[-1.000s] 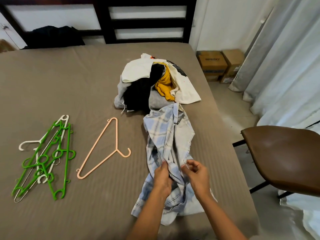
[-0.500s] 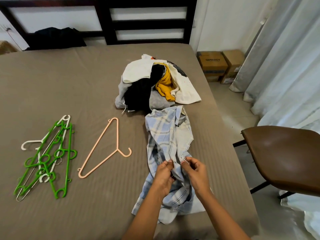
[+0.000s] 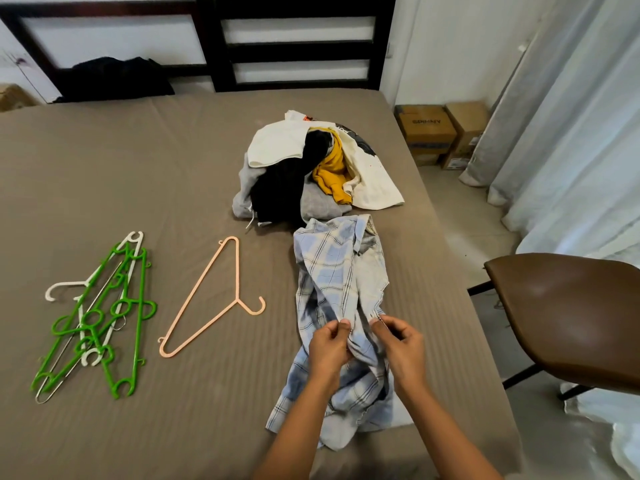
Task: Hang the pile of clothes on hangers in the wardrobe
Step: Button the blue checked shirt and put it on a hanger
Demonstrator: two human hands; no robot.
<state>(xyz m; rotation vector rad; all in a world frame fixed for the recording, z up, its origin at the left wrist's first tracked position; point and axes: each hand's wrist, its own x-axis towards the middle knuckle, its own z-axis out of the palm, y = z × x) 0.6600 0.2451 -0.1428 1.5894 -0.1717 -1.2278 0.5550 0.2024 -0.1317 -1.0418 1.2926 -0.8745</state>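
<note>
A blue and white plaid shirt (image 3: 339, 271) lies crumpled lengthwise on the brown bed (image 3: 138, 168). My left hand (image 3: 329, 344) pinches a fold of it, and my right hand (image 3: 401, 344) pinches the cloth just beside, the two a little apart. Behind the shirt sits the pile of clothes (image 3: 311, 168), with white, black, grey and mustard pieces. A peach hanger (image 3: 221, 299) lies flat to the left of the shirt. Farther left is a heap of green and white hangers (image 3: 97, 317). No wardrobe is in view.
A brown chair (image 3: 568, 313) stands close to the bed's right edge. Cardboard boxes (image 3: 440, 133) sit on the floor by the curtains (image 3: 571, 116). A dark garment (image 3: 114, 77) lies at the black headboard (image 3: 294, 39).
Both hands have shifted slightly up the shirt and drawn a little apart, spreading the fold between them. The hangers and pile have not moved.
</note>
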